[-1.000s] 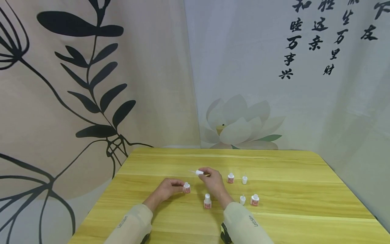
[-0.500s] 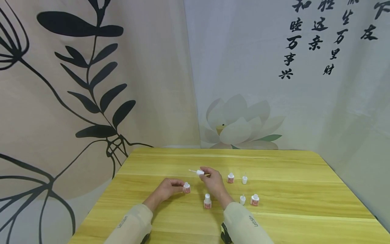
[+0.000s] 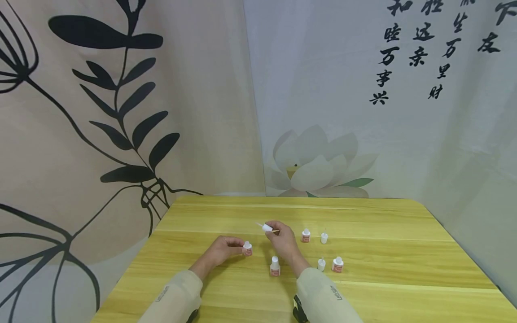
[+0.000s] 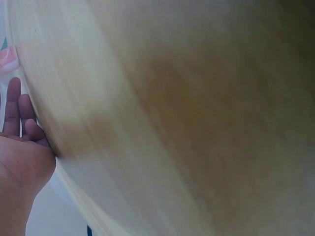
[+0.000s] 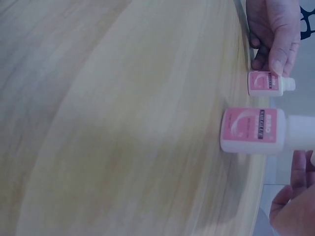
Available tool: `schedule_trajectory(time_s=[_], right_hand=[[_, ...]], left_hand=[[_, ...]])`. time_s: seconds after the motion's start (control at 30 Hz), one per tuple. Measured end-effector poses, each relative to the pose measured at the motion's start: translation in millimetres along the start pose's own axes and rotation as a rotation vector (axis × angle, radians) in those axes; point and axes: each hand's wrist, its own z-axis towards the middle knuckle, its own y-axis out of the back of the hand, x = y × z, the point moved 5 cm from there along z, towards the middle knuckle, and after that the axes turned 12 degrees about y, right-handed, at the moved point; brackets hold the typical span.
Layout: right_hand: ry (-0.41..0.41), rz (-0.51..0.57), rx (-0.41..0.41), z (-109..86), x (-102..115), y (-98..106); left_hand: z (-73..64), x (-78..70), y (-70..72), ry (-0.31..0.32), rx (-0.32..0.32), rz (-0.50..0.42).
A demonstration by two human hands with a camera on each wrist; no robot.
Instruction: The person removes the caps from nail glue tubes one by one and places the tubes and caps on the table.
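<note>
My left hand [image 3: 223, 249] pinches a small white glue bottle [image 3: 248, 249] with a pink label, which stands uncapped on the table. In the right wrist view that uncapped bottle [image 5: 265, 84] has thumb and fingers at its side. Above the table my right hand [image 3: 282, 240] holds a white brush cap [image 3: 267, 228], its thin brush pointing up and left. Between the forearms stands a capped glue bottle [image 3: 275, 266], large in the right wrist view. Only part of the left hand [image 4: 24, 142] shows at the left wrist view's edge.
Right of my right hand stand two uncapped bottles, one farther back [image 3: 306, 236] and one nearer [image 3: 338, 264]. Beside them two brush caps, back [image 3: 324, 238] and front [image 3: 321, 264], rest brush up. A printed curtain hangs behind the wooden table [image 3: 387, 305].
The brush cap in my right hand has shifted and tilted slightly, its brush tip moving a little. My left hand and the bottles keep their places.
</note>
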Motion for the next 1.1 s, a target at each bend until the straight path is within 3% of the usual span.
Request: schedule_trajectory(time_s=[1.1], right_hand=[[0.034, -0.004, 0.000, -0.9, 0.6, 0.4]], left_hand=[[-2.1, -1.5, -1.2, 0.005, 0.006, -0.006]])
